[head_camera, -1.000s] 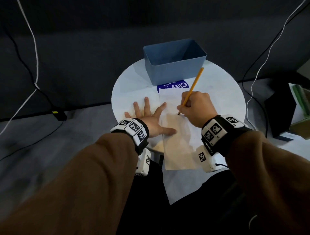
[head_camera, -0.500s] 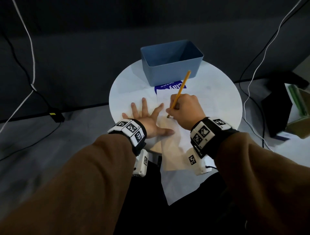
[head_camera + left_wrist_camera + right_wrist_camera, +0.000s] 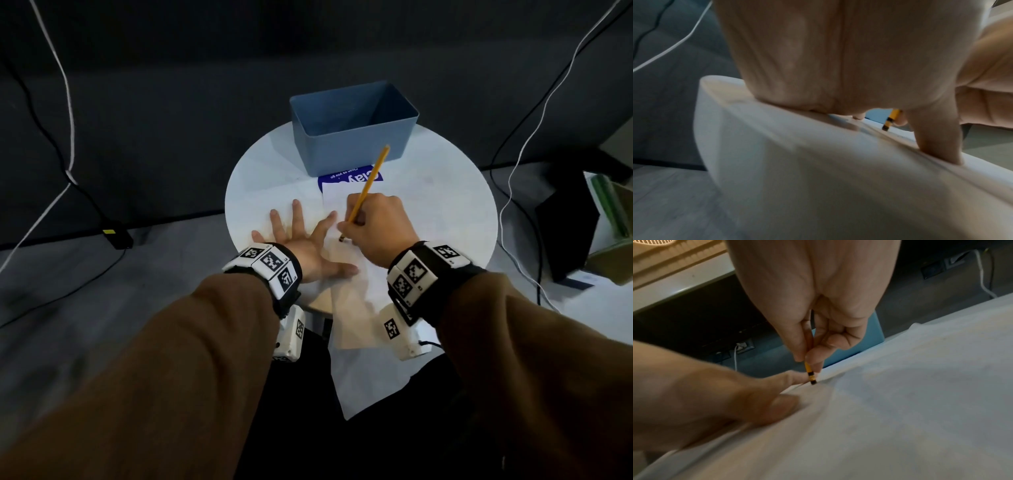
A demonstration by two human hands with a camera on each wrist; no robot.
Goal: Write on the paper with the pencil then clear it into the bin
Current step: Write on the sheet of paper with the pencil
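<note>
A white paper sheet (image 3: pixel 352 291) lies on the round white table (image 3: pixel 445 212) and hangs over its front edge. My left hand (image 3: pixel 298 240) lies flat with spread fingers at the sheet's left side, its thumb (image 3: pixel 937 138) pressing the paper. My right hand (image 3: pixel 349 224) pinches a yellow pencil (image 3: pixel 368 185) whose lower end touches the paper close to my left index finger. The right wrist view shows the fingers around the pencil (image 3: pixel 810 371) and the paper (image 3: pixel 900 402). An empty blue bin (image 3: pixel 352 126) stands at the table's far edge.
A blue printed label (image 3: pixel 349 176) peeks out between the bin and the sheet. White and black cables (image 3: pixel 68 137) hang at the left and right. A black box with green items (image 3: pixel 568 222) sits on the floor at the right. A power adapter (image 3: pixel 116 236) lies at the left.
My right hand has moved the pencil leftward across the paper, toward my left index finger. My left hand has stayed flat in place.
</note>
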